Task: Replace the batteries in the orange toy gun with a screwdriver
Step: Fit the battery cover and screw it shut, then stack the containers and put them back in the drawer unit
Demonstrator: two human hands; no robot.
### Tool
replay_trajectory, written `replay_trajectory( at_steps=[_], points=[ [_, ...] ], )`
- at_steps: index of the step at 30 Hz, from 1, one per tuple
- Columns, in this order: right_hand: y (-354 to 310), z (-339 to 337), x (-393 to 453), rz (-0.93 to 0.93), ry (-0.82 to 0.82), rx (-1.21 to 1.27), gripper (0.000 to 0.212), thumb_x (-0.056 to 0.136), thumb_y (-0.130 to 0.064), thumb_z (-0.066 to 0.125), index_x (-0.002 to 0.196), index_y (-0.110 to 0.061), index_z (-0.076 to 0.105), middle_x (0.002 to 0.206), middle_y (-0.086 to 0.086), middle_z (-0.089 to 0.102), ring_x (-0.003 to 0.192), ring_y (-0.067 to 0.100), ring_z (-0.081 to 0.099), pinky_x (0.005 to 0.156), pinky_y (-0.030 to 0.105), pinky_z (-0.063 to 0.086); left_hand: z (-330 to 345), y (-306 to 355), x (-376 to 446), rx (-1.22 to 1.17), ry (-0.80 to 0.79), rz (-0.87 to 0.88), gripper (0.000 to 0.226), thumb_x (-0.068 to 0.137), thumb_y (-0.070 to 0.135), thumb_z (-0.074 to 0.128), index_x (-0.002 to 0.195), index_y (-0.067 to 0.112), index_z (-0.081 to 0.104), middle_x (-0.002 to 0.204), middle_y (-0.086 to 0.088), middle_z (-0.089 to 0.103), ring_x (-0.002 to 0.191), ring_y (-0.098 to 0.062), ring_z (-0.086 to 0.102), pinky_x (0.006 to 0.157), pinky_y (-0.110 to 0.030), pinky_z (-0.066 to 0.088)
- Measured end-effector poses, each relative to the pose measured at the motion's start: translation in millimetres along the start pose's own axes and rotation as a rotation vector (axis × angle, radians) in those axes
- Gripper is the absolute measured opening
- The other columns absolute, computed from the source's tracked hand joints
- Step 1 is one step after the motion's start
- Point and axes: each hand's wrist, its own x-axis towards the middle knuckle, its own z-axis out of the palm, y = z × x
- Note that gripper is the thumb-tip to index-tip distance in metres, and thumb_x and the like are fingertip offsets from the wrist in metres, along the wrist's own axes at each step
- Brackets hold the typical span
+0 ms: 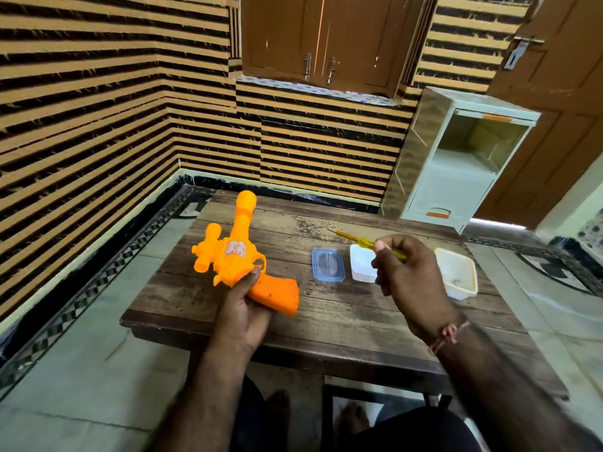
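The orange toy gun (235,252) is lifted over the left part of the low wooden table (326,308), barrel pointing away, grip toward me. My left hand (243,305) grips it from below at the grip, thumb against the body. My right hand (408,275) pinches a screwdriver (362,242) with a yellow see-through handle; its thin shaft points left and away, above the small containers. The hand hides the rear of the handle.
On the table lie a clear blue lid (328,265), a small white box (362,263) and a cream tray (456,277) holding small dark bits. A white plastic drawer unit (456,164) stands behind by a door. Striped walls enclose the left and back.
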Motion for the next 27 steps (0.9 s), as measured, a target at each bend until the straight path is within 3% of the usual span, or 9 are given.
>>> replay_trajectory(
  at_steps=[3, 6, 8, 10, 14, 18, 22, 24, 27],
  points=[
    [20.3, -11.2, -4.0, 0.034, 0.098, 0.061, 0.004, 0.095, -0.015, 0.059, 0.097, -0.016, 0.061, 0.084, 0.009, 0.067, 0.060, 0.014, 0.058, 0.047, 0.026, 0.045, 3.1, 5.8, -0.1, 0.011, 0.023, 0.004, 0.097, 0.028, 0.031, 0.100, 0.116, 0.020, 0.063, 0.109, -0.003, 0.071, 0.105, -0.026, 0.065, 0.080, -0.051, 0.056],
    [33.2, -17.7, -2.6, 0.058, 0.201, 0.105, 0.007, 0.092, -0.007, 0.062, 0.099, -0.009, 0.061, 0.078, 0.009, 0.066, 0.057, 0.014, 0.059, 0.044, 0.022, 0.045, 7.6, 11.4, -1.0, 0.051, 0.102, -0.028, 0.098, 0.020, 0.033, 0.101, 0.110, 0.023, 0.063, 0.109, -0.005, 0.069, 0.102, -0.027, 0.064, 0.083, -0.049, 0.051],
    [39.1, -21.4, 1.3, 0.090, 0.269, 0.126, 0.012, 0.089, -0.005, 0.065, 0.100, -0.006, 0.060, 0.077, 0.013, 0.065, 0.058, 0.016, 0.059, 0.045, 0.023, 0.045, 13.8, 18.7, -2.1, 0.101, 0.185, -0.057, 0.067, 0.049, 0.030, 0.096, 0.105, 0.024, 0.061, 0.113, -0.007, 0.064, 0.099, -0.026, 0.060, 0.082, -0.045, 0.048],
    [50.8, -25.4, 7.2, 0.111, 0.321, 0.117, 0.013, 0.086, -0.004, 0.068, 0.095, -0.008, 0.059, 0.079, 0.018, 0.067, 0.060, 0.020, 0.060, 0.050, 0.028, 0.046, 17.1, 27.2, 1.3, 0.165, 0.286, -0.076, 0.020, 0.088, 0.014, 0.069, 0.104, 0.022, 0.058, 0.116, -0.008, 0.058, 0.102, -0.026, 0.056, 0.079, -0.044, 0.047],
    [79.5, -32.2, 18.1, 0.170, 0.423, -0.021, 0.017, 0.079, -0.016, 0.076, 0.082, -0.017, 0.059, 0.080, 0.016, 0.069, 0.072, 0.033, 0.067, 0.063, 0.037, 0.052, 15.0, 43.0, 14.1, 0.321, 0.411, -0.105, 0.045, 0.097, 0.005, 0.057, 0.140, 0.013, 0.045, 0.129, -0.015, 0.052, 0.127, -0.034, 0.047, 0.100, -0.050, 0.041],
    [97.2, -39.4, 21.7, 0.209, 0.441, -0.365, 0.017, 0.082, -0.021, 0.073, 0.092, -0.013, 0.061, 0.087, 0.010, 0.068, 0.081, 0.029, 0.061, 0.073, 0.029, 0.044, 4.7, 43.3, 18.9, 0.427, 0.476, -0.139, 0.051, 0.097, 0.006, 0.057, 0.145, 0.011, 0.040, 0.148, -0.015, 0.046, 0.138, -0.034, 0.041, 0.106, -0.053, 0.039],
    [116.0, -41.8, 26.9, 0.191, 0.329, -0.720, 0.027, 0.087, -0.042, 0.061, 0.102, -0.020, 0.055, 0.088, 0.008, 0.067, 0.081, 0.031, 0.063, 0.071, 0.035, 0.052, -2.1, 37.9, 15.6, 0.521, 0.501, -0.115, 0.056, 0.096, 0.010, 0.061, 0.147, 0.008, 0.038, 0.151, -0.017, 0.042, 0.137, -0.036, 0.042, 0.105, -0.049, 0.043],
    [121.6, -41.6, 30.9, 0.193, 0.315, -0.819, 0.030, 0.090, -0.049, 0.051, 0.103, -0.022, 0.051, 0.088, 0.009, 0.067, 0.080, 0.031, 0.064, 0.070, 0.036, 0.052, -7.2, 39.9, 11.8, 0.642, 0.535, -0.115, 0.052, 0.094, 0.011, 0.065, 0.141, 0.003, 0.045, 0.131, -0.024, 0.055, 0.117, -0.037, 0.056, 0.094, -0.044, 0.053],
    [125.0, -41.7, 38.5, 0.163, 0.280, -0.920, 0.032, 0.095, -0.050, 0.041, 0.104, -0.020, 0.048, 0.090, 0.010, 0.068, 0.084, 0.031, 0.065, 0.069, 0.036, 0.049, -16.0, 47.5, 0.8, 0.802, 0.626, -0.071, 0.028, 0.087, 0.007, 0.073, 0.110, 0.000, 0.060, 0.085, -0.022, 0.061, 0.074, -0.028, 0.062, 0.051, -0.032, 0.060]
  ],
)
